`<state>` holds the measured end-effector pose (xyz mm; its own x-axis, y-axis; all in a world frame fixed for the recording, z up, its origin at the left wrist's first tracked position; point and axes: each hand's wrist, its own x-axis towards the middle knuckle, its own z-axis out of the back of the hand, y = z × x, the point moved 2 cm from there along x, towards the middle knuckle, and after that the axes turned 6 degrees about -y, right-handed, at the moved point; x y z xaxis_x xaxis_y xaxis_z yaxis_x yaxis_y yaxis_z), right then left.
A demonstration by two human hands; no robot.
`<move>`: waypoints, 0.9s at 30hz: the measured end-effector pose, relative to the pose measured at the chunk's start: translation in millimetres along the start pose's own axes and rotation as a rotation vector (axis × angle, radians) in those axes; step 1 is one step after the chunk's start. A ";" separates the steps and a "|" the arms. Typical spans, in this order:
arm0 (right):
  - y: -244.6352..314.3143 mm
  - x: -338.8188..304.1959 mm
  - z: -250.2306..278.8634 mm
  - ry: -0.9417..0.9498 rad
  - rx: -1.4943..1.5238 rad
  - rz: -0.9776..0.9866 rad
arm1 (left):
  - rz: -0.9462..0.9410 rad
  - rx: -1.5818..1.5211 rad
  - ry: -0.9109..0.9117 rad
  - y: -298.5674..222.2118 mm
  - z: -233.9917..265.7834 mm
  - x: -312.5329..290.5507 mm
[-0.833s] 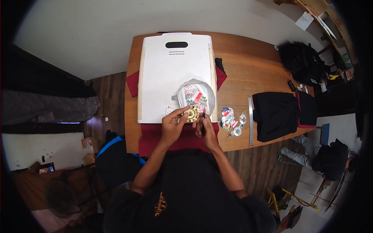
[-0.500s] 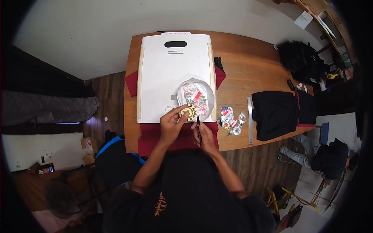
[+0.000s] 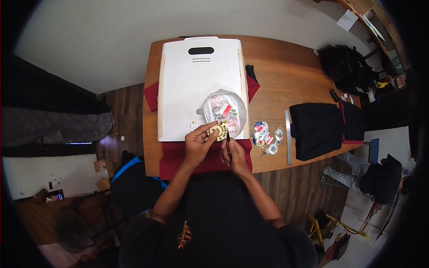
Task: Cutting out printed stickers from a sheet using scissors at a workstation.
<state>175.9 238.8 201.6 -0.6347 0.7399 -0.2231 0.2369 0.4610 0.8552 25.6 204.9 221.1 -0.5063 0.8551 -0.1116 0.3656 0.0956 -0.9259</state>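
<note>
Between the fingers of my left hand (image 3: 198,142) is a round cream patch (image 3: 216,132) with dark lettering around its rim. My right hand (image 3: 237,155) grips slim black scissors (image 3: 229,145), pointing away from me with the tip at the patch's right edge. Seen nearly edge-on, the blades do not show whether they are apart. Both hands are over the near edge of a white panel (image 3: 178,89). Just beyond them, an open white plastic bag (image 3: 241,111) holds printed pieces in red, white and green; my left hand and the patch cover part of its near side.
Right of the panel lie colourful cut pieces (image 3: 260,131), clear plastic scraps (image 3: 271,148), a metal ruler (image 3: 288,138) and folded black cloth (image 3: 315,131). Dark red cloth (image 3: 196,158) hangs at the wooden table's (image 3: 277,67) near edge. A person (image 3: 380,178) is at the far right.
The round patch has turned in my left fingers, so its lettering sits differently. The scissors have stayed at its right edge, shifting only slightly. The person at the right has moved a little.
</note>
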 end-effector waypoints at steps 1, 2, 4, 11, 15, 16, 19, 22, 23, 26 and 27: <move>0.7 0.2 -0.6 -0.005 0.003 0.004 | 0.000 -0.004 0.007 0.1 -0.2 -0.1; 1.2 0.5 -0.8 -0.010 0.007 0.009 | 0.000 -0.004 0.006 -0.1 -0.7 -0.3; 2.3 1.1 -0.8 -0.010 0.005 0.009 | -0.018 0.007 0.011 -1.5 -2.2 -0.8; 14.1 3.1 -6.5 -0.010 -0.012 0.021 | -0.071 0.029 0.061 3.6 2.8 3.2; 11.5 2.7 -4.1 -0.016 -0.017 0.020 | -0.021 0.028 0.039 3.2 2.6 2.2; 8.8 1.8 -2.9 -0.022 0.005 0.013 | -0.025 0.033 0.046 3.4 3.0 2.4; 7.1 1.8 -1.7 -0.025 0.015 0.021 | -0.044 0.028 0.060 4.0 4.2 2.2; 4.2 1.8 0.3 -0.026 0.004 0.018 | -0.011 0.038 0.040 4.6 4.0 0.6; 2.5 1.5 1.4 -0.031 0.004 0.001 | -0.011 0.038 0.039 4.6 4.2 0.4; 0.9 1.1 1.9 -0.043 0.006 -0.009 | -0.012 0.044 0.037 4.6 4.5 0.0; 1.1 1.0 2.1 -0.042 0.005 -0.009 | -0.022 0.050 0.039 4.3 4.3 -0.1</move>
<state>177.1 241.0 201.4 -0.6052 0.7555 -0.2509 0.2350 0.4706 0.8504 23.8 203.1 215.6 -0.4828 0.8722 -0.0783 0.3152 0.0897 -0.9448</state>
